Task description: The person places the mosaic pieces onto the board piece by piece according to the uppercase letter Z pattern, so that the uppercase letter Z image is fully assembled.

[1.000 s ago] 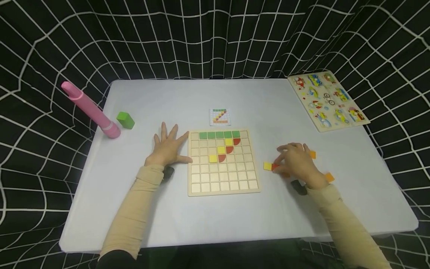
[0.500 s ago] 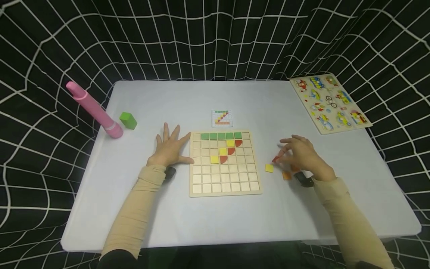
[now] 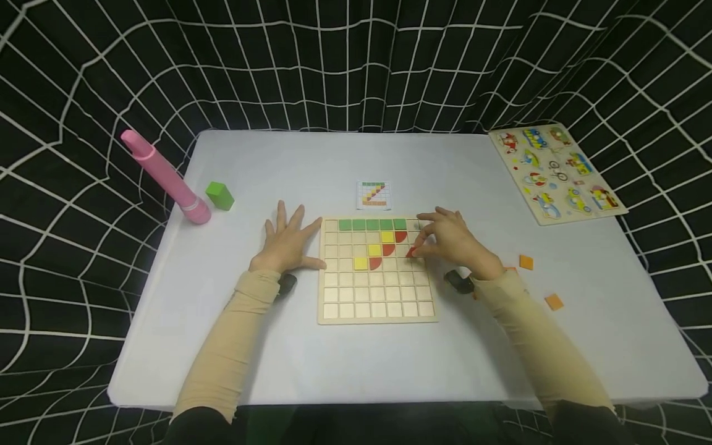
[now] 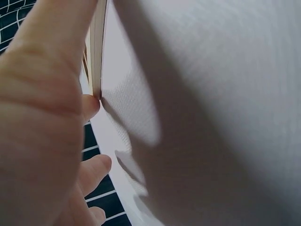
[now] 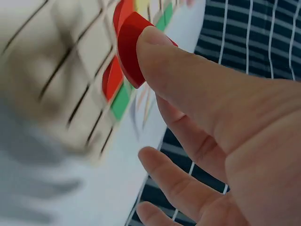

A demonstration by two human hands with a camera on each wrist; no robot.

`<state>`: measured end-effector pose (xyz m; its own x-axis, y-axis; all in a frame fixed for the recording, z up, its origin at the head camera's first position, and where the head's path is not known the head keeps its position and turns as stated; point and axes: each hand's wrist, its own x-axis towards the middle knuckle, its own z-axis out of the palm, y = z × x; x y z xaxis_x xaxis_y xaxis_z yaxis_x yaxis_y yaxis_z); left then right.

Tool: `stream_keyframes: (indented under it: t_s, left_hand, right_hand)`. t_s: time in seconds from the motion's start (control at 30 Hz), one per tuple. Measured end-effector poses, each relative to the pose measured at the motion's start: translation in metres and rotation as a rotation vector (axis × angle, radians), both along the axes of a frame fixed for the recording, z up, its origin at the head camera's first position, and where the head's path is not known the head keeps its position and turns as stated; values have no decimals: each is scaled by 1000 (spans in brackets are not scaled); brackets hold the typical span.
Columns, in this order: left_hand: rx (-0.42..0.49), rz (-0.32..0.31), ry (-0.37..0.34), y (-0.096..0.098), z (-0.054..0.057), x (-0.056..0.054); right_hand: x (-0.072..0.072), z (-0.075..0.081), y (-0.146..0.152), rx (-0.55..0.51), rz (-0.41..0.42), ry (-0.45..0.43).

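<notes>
My right hand [image 3: 450,241] pinches a red quarter-circle tile [image 5: 129,47] between thumb and index finger, over the right side of the wooden grid board [image 3: 378,314]. In the right wrist view the other fingers are extended. My left hand [image 3: 283,247] lies spread on the table, with its thumb and index fingertip at the board's left edge [image 4: 96,52]. On the board, a row of green square tiles [image 3: 372,225] runs along the top. Below, yellow squares [image 3: 374,250] paired with red quarter-circles [image 3: 388,250] step diagonally down to the left.
A pattern card [image 3: 374,195] lies behind the board. Loose orange tiles [image 3: 526,262] are at the right, some partly hidden by the right forearm. A picture puzzle board [image 3: 556,173] is at the back right; a green block [image 3: 220,196] and pink cylinder [image 3: 169,179] are at the left.
The right hand picked up the red quarter-circle tile from beside the yellow one and carried it left over the board. The left hand stays at the board's edge. The head view shifted slightly.
</notes>
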<state>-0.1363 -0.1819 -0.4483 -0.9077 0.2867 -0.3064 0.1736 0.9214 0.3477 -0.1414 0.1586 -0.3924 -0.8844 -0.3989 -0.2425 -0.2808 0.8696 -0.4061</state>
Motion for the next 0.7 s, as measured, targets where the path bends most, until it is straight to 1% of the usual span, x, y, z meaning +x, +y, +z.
stream_keyframes:
  t_s: [0.13,0.33,0.43,0.53,0.7]
  left_hand:
    - [3,1,-6,-1,0,0]
    - [2,-3,-14,-1,3,-1]
    - [-5,-5,-18,-1,5,-1]
    - [-7,-2,-20,0,5,-1]
    - [-3,3,-26,-1,5,0]
  right_hand:
    - [0,-4,-27,-16,59,-9]
    - [4,-9,-61,-18,163,13]
    - [6,-13,-75,9,191,0]
    - [10,-16,-85,28,214,-10]
    - [14,-19,-96,69,235,-18]
